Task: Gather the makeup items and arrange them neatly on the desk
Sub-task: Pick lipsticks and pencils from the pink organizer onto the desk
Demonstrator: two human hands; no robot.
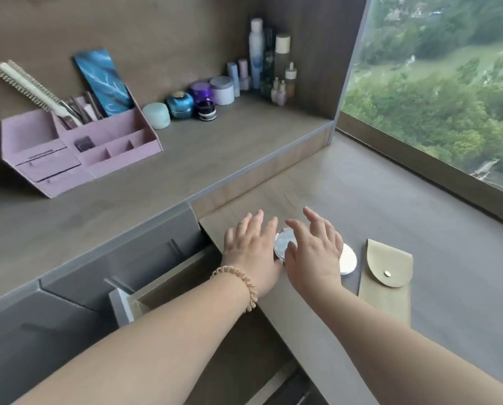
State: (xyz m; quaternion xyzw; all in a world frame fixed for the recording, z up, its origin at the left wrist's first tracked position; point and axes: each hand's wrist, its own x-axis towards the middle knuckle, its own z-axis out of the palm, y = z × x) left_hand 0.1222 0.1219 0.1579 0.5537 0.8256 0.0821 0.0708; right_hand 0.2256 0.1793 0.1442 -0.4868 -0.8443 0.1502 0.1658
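Note:
Both my hands hover over the lower desk [419,200], fingers spread. Between my left hand [251,247] and my right hand [314,252] lies a round silver compact [282,244], partly hidden by my fingers. A second shiny round piece [349,260] peeks out to the right of my right hand. Whether either hand touches the compact is unclear. A beige snap pouch [387,276] lies flat just right of it. On the upper shelf sit a pink organizer [98,147], a row of jars [183,105] and several bottles [270,59].
A hairbrush [31,86] and a blue palette [104,83] stand in the organizer. An open drawer [156,285] sits below my left wrist. A grey cabinet front [69,287] runs on the left. A large window [448,83] borders the desk on the right.

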